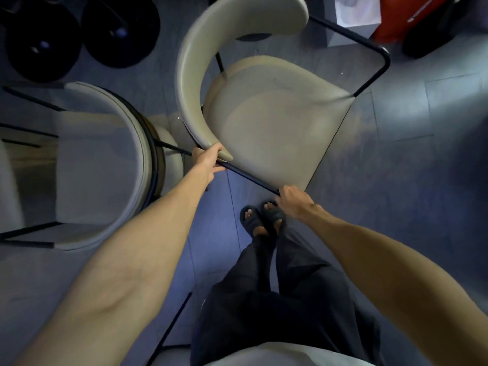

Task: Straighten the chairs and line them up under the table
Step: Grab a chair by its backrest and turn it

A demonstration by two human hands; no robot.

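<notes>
2 chairs, 2 hands, 2 sandals, 2 black discs, 1 white box, 1 red box.

Beige chair, curved backrest, black tube frame; askew before me, near rail gripped by my left hand and right hand; second chair, same make, just left of it.

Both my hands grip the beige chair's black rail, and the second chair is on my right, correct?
No. In the head view the second chair is on your left; your left hand and right hand do grip the black rail of the beige chair.
</notes>
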